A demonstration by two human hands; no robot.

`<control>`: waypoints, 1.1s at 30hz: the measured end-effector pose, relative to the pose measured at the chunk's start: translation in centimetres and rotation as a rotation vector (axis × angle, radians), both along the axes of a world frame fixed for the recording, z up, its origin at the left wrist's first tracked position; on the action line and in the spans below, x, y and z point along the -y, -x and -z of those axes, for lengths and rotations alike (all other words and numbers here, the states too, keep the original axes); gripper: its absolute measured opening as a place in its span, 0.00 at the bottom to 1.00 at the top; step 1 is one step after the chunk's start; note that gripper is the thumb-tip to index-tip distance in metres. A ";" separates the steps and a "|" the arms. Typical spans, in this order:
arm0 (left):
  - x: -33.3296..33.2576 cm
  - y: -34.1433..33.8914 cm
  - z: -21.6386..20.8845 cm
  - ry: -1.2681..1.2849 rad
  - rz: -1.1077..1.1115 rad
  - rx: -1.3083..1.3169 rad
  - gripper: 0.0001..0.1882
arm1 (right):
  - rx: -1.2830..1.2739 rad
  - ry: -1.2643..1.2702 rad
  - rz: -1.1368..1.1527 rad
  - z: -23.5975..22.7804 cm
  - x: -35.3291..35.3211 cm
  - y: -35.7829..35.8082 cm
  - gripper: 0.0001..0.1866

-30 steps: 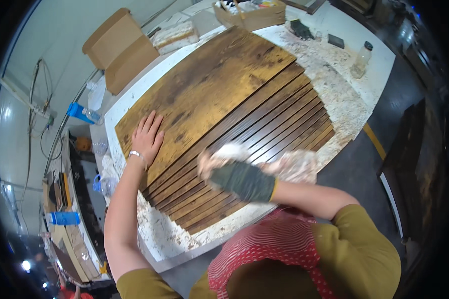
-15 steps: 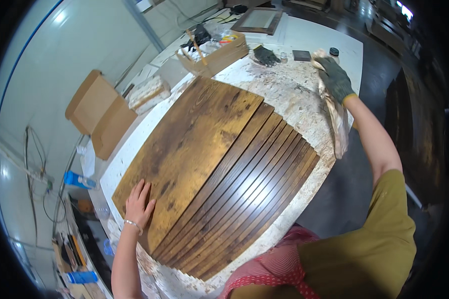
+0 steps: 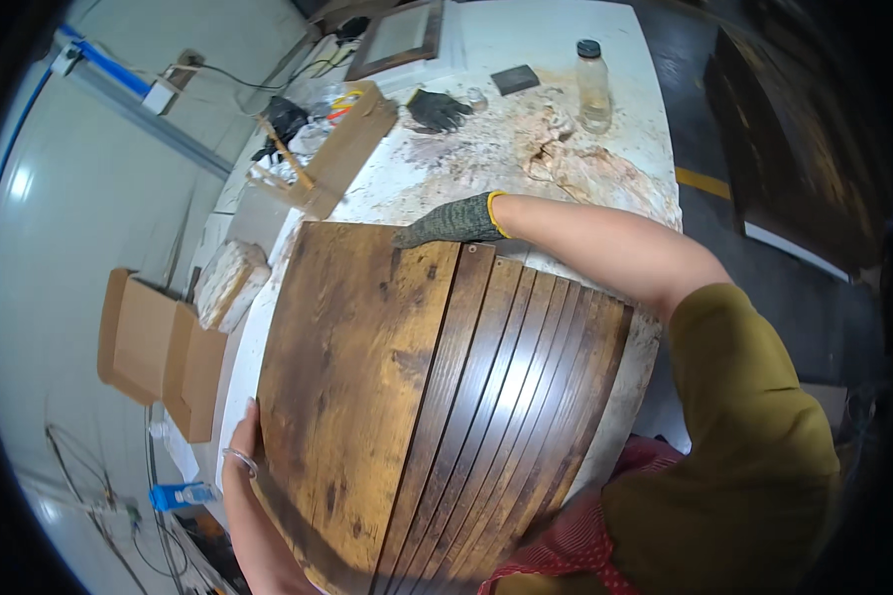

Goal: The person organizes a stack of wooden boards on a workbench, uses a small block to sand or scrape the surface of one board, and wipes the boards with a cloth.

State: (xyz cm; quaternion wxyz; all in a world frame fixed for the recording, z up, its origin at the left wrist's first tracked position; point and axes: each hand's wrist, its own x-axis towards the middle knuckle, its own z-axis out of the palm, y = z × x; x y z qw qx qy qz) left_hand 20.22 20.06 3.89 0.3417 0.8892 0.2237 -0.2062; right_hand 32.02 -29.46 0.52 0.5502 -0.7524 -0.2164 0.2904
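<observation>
A fan of dark brown wood-grain boards lies overlapped in front of me, with a broad brown wooden board (image 3: 352,367) on top. My left hand (image 3: 244,433), bare and wearing a bracelet, holds the left edge of that top board; its fingers are partly hidden. My right hand (image 3: 453,220), in a dark grey-green knitted glove with a yellow cuff, grips the board's far edge close to its right corner. The narrower exposed strips of the stacked boards (image 3: 506,387) run beneath my right forearm. Beyond them, a crumpled stained cloth (image 3: 600,177) lies on the white table.
At the far side stand a capped clear bottle (image 3: 593,94), a dark block (image 3: 515,79) and a spare dark glove (image 3: 439,111). A cardboard box of supplies (image 3: 352,149) sits far left, an open carton (image 3: 149,342) nearer. A dark panel (image 3: 794,149) stands right.
My right hand has let go of the cloth and moved left to the board's far edge. My left hand has shifted from the board's top face to its left edge. The view has turned.
</observation>
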 end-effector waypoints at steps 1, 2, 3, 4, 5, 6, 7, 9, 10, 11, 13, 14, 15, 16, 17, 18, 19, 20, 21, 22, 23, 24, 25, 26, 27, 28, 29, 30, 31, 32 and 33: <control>-0.1 -0.2 -0.8 0.000 0.016 -0.012 0.36 | -0.012 0.000 0.016 -0.3 0.2 0.6 0.33; -0.8 -0.3 -1.2 0.122 0.004 -0.149 0.38 | -0.132 -0.064 -0.013 -0.5 0.5 1.2 0.33; -1.1 -0.1 -1.5 0.243 -0.010 -0.286 0.39 | -0.249 -0.129 -0.041 -0.7 0.8 2.0 0.33; -0.5 0.5 -1.7 0.246 -0.001 -0.291 0.39 | -0.253 -0.126 -0.032 -1.4 1.3 3.1 0.33; 0.6 1.1 -1.6 0.283 0.010 -0.311 0.39 | -0.302 -0.145 0.006 -1.9 2.1 4.6 0.34; 1.2 1.5 -1.1 0.321 0.021 -0.330 0.39 | -0.349 -0.165 0.043 -2.0 3.0 5.7 0.35; 1.3 2.0 -0.9 0.303 0.008 -0.368 0.39 | -0.323 -0.220 -0.002 -1.2 3.5 6.4 0.37; 2.0 2.8 -0.8 0.307 0.007 -0.381 0.38 | -0.357 -0.243 -0.030 -0.5 5.0 7.7 0.35; 2.8 3.5 -1.0 0.316 -0.003 -0.386 0.38 | -0.377 -0.248 -0.029 -0.3 5.8 8.3 0.34; 3.7 3.8 -1.3 0.345 0.031 -0.417 0.38 | -0.397 -0.250 -0.022 -0.1 6.7 9.0 0.33; 4.9 4.3 -1.3 0.344 0.061 -0.429 0.39 | -0.436 -0.263 0.001 0.3 8.1 10.4 0.31; 5.4 4.6 -1.3 0.341 0.087 -0.440 0.40 | -0.448 -0.267 0.012 0.5 8.8 11.1 0.30; 5.9 5.0 -1.4 0.340 0.090 -0.439 0.40 | -0.461 -0.264 0.026 0.7 9.3 11.6 0.30; 6.5 5.4 -1.5 0.327 0.082 -0.464 0.41 | -0.461 -0.271 0.038 0.6 9.9 12.2 0.30; 7.1 5.7 -1.6 0.314 0.076 -0.489 0.43 | -0.453 -0.267 0.056 0.3 10.3 12.9 0.30; 7.3 5.9 -1.5 0.311 0.081 -0.491 0.43 | -0.448 -0.263 0.074 0.0 10.7 13.5 0.30; 7.4 6.2 -1.4 0.328 0.098 -0.500 0.44 | -0.443 -0.259 0.089 -0.3 11.1 14.0 0.30; 7.6 6.5 -1.2 0.345 0.115 -0.510 0.45 | -0.436 -0.259 0.105 -0.7 11.6 14.5 0.30; 7.8 6.8 -1.1 0.358 0.112 -0.515 0.46 | -0.431 -0.253 0.123 -1.0 12.0 15.1 0.30; 8.4 7.1 -1.2 0.356 0.116 -0.519 0.46 | -0.425 -0.251 0.137 -1.2 12.4 15.6 0.30; 9.2 7.5 -1.4 0.399 0.104 -0.533 0.46 | -0.419 -0.245 0.155 -1.5 12.7 16.1 0.30; 9.7 7.6 -1.6 0.443 0.092 -0.548 0.46 | -0.412 -0.237 0.171 -1.9 13.1 16.5 0.30; 9.7 7.8 -1.3 0.475 0.062 -0.562 0.46 | -0.405 -0.228 0.187 -2.3 13.4 17.1 0.30; 9.8 8.0 -1.3 0.474 0.065 -0.565 0.46 | -0.398 -0.223 0.198 -2.7 13.6 17.6 0.30; 9.9 8.3 -1.6 0.471 0.035 -0.584 0.47 | -0.390 -0.221 0.206 -3.2 13.9 18.0 0.31; 10.4 8.5 -1.7 0.468 0.003 -0.598 0.47 | -0.379 -0.213 0.212 -3.5 14.0 18.3 0.31; 10.4 8.8 -1.6 0.467 0.005 -0.591 0.47 | -0.373 -0.208 0.220 -3.9 14.0 18.6 0.31; 10.2 9.4 -1.4 0.493 -0.018 -0.591 0.47 | -0.370 -0.198 0.225 -4.2 13.8 19.1 0.31; 9.8 9.8 -1.5 0.517 -0.042 -0.581 0.47 | -0.365 -0.188 0.225 -4.5 13.6 19.3 0.31; 9.6 9.7 -1.1 0.517 -0.027 -0.565 0.47 | -0.361 -0.164 0.235 -4.9 13.6 19.7 0.31; 9.4 9.8 -0.6 0.487 -0.027 -0.549 0.47 | -0.346 -0.167 0.229 -4.7 13.9 20.0 0.31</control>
